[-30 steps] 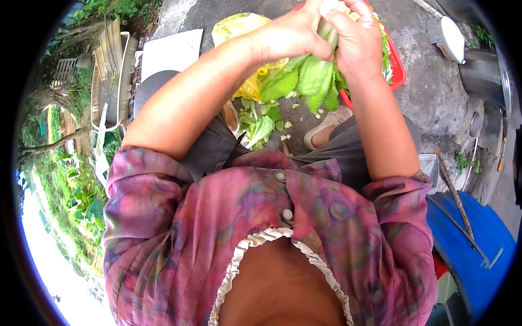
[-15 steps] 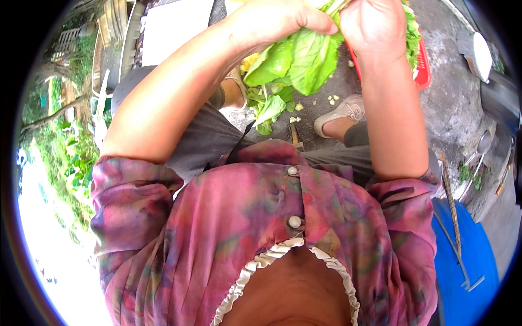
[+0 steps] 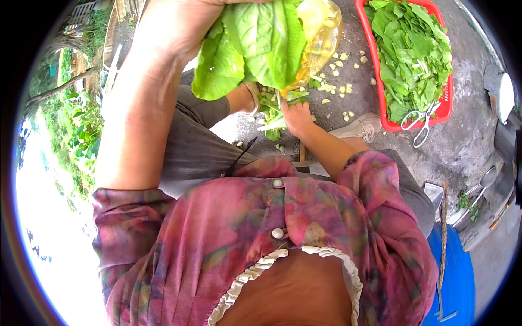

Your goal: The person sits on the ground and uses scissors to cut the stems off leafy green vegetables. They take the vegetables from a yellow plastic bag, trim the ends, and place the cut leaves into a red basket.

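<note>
My left hand, cut off by the top edge, grips a bunch of leafy greens with broad leaves hanging down. My right hand is low between my feet, its fingers curled at a leafy green in the loose pile on the ground; its fingertips are partly hidden. A yellow translucent plastic bag shows just behind the held bunch. To the right, a red plastic basket is heaped with cut greens. White-handled scissors lie over its near edge.
Small pale stem pieces are scattered over the concrete ground. My shoe stands beside them. A blue sheet-like object and a thin wooden stick are at the lower right. A ladle-like utensil lies at the far right.
My right hand has let go of the bunch and dropped to the pile on the ground. My left hand keeps the bunch, now further left. Scissors and basket have come into full view.
</note>
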`<state>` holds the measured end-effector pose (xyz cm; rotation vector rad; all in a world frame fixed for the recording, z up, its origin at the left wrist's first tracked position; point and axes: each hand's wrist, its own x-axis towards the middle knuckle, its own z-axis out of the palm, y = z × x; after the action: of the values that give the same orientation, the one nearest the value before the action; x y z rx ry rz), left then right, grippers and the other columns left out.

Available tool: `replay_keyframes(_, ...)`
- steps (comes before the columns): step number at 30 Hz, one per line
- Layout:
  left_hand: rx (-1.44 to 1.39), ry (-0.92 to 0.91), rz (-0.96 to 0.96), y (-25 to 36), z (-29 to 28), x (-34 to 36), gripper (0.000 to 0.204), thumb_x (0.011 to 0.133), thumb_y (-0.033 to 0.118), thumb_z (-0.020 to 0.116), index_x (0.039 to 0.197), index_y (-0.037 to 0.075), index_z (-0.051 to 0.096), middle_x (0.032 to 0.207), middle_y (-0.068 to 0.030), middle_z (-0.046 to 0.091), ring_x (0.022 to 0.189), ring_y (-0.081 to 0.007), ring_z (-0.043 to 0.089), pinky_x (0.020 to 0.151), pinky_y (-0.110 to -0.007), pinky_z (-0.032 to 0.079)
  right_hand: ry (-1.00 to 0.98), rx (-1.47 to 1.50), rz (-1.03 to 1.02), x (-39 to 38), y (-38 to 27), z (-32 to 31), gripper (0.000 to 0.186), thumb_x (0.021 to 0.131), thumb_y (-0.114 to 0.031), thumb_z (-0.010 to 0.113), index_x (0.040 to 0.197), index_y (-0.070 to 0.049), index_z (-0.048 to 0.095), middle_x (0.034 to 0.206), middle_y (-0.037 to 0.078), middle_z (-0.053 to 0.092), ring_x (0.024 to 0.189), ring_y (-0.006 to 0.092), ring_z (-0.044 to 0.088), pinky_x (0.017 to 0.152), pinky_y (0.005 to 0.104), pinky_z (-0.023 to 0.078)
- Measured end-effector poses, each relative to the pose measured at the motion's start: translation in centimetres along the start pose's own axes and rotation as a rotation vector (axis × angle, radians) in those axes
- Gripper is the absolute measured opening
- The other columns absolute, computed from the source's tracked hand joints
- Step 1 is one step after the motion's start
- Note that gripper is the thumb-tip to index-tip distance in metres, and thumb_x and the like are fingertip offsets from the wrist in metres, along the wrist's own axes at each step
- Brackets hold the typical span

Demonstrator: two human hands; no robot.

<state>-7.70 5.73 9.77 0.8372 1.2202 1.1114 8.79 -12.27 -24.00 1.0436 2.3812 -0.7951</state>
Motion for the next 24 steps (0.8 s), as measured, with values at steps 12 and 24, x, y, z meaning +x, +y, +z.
replay_keyframes(12, -0.068, -0.195, -0.041, -0.3, -0.9, -0.7, 0.037, 0.066, -0.009, 0.064, 0.102, -0.007, 0.056, 0.088, -0.012, 0.064, 0.077, -0.0195, 0.063, 0.071, -0.03, 0.053, -0.529, 0.226, -0.205, -1.2, 7.2, -8.0, 0.023, 0.065, -0.01, 0.056, 0.085, -0.003, 0.065, 0.088, 0.017, 0.062, 0.083, 0.0283, 0.06, 0.078, 0.0372, 0.047)
replay_keyframes(24, -0.05, -0.291, -0.103, -1.8, -1.1, -0.3, 0.03, 0.064, 0.004, 0.066, 0.093, -0.001, 0.06, 0.084, -0.0086, 0.063, 0.074, -0.0182, 0.062, 0.07, -0.032, 0.052, 0.417, 1.636, -0.047, -19.4, 10.5, -29.8, 0.033, 0.073, 0.0, 0.058, 0.107, 0.005, 0.057, 0.1, 0.009, 0.062, 0.093, 0.0185, 0.06, 0.086, 0.0313, 0.046)
